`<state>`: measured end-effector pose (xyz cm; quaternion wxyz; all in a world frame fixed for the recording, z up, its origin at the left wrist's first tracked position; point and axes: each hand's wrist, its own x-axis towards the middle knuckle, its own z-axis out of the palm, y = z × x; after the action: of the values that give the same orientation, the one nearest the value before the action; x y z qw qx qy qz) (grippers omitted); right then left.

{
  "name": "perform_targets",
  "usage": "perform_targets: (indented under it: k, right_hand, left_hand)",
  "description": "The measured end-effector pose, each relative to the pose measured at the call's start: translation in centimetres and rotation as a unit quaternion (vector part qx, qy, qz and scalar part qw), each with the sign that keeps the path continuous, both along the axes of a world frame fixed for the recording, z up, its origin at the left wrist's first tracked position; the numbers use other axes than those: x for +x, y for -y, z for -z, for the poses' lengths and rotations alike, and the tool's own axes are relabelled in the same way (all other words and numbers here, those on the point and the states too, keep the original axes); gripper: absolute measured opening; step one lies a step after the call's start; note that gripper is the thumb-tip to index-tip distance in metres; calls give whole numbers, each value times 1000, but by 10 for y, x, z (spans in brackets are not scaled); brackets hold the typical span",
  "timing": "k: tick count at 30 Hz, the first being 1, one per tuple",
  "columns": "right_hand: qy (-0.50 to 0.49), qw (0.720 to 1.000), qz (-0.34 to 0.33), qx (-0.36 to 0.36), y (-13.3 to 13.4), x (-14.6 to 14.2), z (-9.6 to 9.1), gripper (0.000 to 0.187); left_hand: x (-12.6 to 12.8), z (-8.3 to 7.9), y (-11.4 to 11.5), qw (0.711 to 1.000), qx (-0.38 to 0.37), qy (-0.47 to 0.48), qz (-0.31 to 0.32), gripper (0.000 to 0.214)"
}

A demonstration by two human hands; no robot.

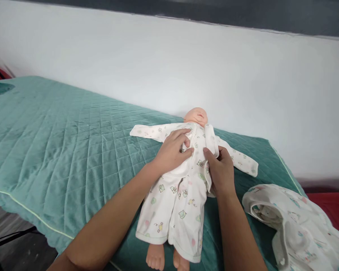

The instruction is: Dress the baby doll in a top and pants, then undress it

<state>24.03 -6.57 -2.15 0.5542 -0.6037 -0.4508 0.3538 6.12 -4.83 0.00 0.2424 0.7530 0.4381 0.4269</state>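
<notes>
A baby doll (196, 116) lies on its back, head toward the wall and bare feet toward me. It wears a white printed baby jacket (200, 162) and matching baby pants (183, 214). The jacket's sleeves stretch out to both sides, and its front edge on the right is folded back. My left hand (176, 146) rests on the left side of the chest, fingers bent, thumb and fingertips against the jacket. On the right, my right hand (222, 165) pinches the folded jacket edge between thumb and fingers; part of its fingers is hidden behind the cloth.
A green quilted cover (81, 139) spreads under the doll. Another white printed baby garment (302, 229) lies bunched at the lower right. The white wall (158, 64) rises directly behind the doll's head. Red material (332, 207) shows at the right edge, and a black metal frame (8, 239) at the lower left.
</notes>
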Motion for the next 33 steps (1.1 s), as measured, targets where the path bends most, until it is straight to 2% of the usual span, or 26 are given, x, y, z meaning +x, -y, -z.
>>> perform_targets:
  k: [5,11,14,16,21,28,33]
  right_hand:
    - [-63,998,-4,-7,-2,1,5,31]
    - [-138,990,28,0,-4,4,2,27]
    - [-107,993,54,-15,-7,10,4,27]
    - [-84,994,64,-10,-9,13,7,30]
    - [-18,997,70,42,-9,10,10,54]
    - [34,998,28,48,-5,3,5,40]
    - [17,999,39,4,-7,4,4,38]
  left_hand:
    - [-5,-3,-1,999,-22,17,31,13]
    - [-8,4,-7,994,-31,96,30,14]
    - [-9,4,-7,995,-34,83,41,11]
    - [-10,2,-5,996,-38,49,58,18]
    - [-13,0,-2,994,-56,33,88,14]
    - [-12,4,-5,997,-6,33,74,11]
    - [-12,4,-4,996,-11,44,74,5]
